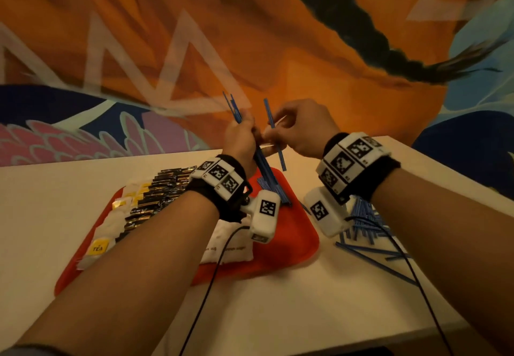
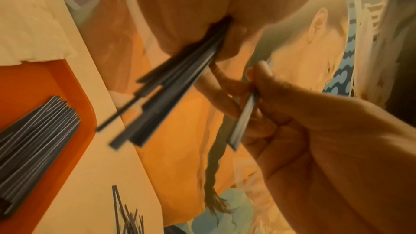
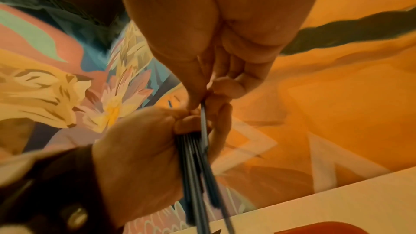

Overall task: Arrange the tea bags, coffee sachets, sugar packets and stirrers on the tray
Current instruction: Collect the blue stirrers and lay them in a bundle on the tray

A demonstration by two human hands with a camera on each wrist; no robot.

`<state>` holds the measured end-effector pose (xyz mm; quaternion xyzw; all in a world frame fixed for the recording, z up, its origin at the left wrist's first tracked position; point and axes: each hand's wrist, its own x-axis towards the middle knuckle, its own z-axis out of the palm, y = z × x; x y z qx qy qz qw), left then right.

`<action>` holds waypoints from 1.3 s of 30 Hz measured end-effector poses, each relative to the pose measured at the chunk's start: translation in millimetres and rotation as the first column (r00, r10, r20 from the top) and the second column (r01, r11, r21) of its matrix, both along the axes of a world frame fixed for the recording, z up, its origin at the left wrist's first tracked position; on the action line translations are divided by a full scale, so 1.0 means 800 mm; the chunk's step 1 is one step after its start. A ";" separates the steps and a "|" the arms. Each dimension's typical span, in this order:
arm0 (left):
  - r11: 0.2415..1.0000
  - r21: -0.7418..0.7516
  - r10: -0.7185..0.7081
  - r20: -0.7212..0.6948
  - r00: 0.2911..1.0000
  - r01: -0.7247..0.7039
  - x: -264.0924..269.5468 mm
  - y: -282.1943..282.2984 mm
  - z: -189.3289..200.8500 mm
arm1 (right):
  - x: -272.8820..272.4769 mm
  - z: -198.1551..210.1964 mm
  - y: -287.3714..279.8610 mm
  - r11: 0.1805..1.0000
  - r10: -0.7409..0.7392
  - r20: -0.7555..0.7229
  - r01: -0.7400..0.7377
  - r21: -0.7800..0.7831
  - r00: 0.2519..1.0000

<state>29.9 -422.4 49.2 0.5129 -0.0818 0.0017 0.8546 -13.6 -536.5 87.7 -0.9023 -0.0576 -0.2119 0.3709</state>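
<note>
Stirrers (image 1: pixel 261 166) are bunching in your left hand (image 1: pixel 240 138) above the red tray (image 1: pixel 292 238); your right hand (image 1: pixel 303 130) is pinching a single stirrer (image 1: pixel 274 133). Keep feeding it parallel, ends level.

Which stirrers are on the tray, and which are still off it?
Partly on. A neat stack of stirrers lies on the red tray; a loose pile remains on the table, and the left hand grips a bundle.

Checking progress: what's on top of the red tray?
On the red tray: tea bags, dark sachets, white packets, blue stirrers. The left forearm hides some.
</note>
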 end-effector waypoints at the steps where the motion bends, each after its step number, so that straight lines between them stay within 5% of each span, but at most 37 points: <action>1: 0.999 -0.017 0.030 -0.011 0.999 -0.030 0.001 0.002 -0.001 | -0.001 -0.002 0.007 1.000 -0.005 0.025 0.004 0.024 1.000; 10: 0.999 0.025 0.020 0.023 1.000 -0.021 -0.004 0.022 -0.002 | -0.003 -0.010 0.046 0.999 -0.021 0.142 0.017 0.028 0.990; 18: 0.986 0.102 0.135 0.012 0.991 -0.135 -0.005 0.030 0.004 | -0.016 -0.026 0.054 0.986 0.156 0.148 -0.163 0.037 0.977; 24: 0.992 0.058 0.106 0.060 0.993 -0.109 -0.016 0.029 0.017 | -0.022 -0.042 0.048 0.946 0.045 0.054 -0.060 0.318 0.998; 27: 0.995 0.052 0.081 0.105 0.991 -0.087 -0.019 0.036 0.028 | -0.024 -0.044 0.042 0.858 0.104 -0.317 0.076 0.507 0.943; 30: 0.988 0.096 0.106 0.182 0.978 -0.125 -0.017 0.038 0.029 | -0.033 -0.047 0.045 0.677 0.411 -0.517 0.129 0.725 0.751; 34: 0.976 0.179 0.078 0.265 0.961 -0.128 -0.025 0.032 0.020 | -0.027 -0.045 0.053 0.427 0.695 -0.442 0.170 0.888 0.567; 39: 0.966 0.222 0.066 0.288 0.955 -0.134 -0.034 0.035 0.018 | -0.027 -0.046 0.059 0.376 0.694 -0.369 0.126 0.918 0.619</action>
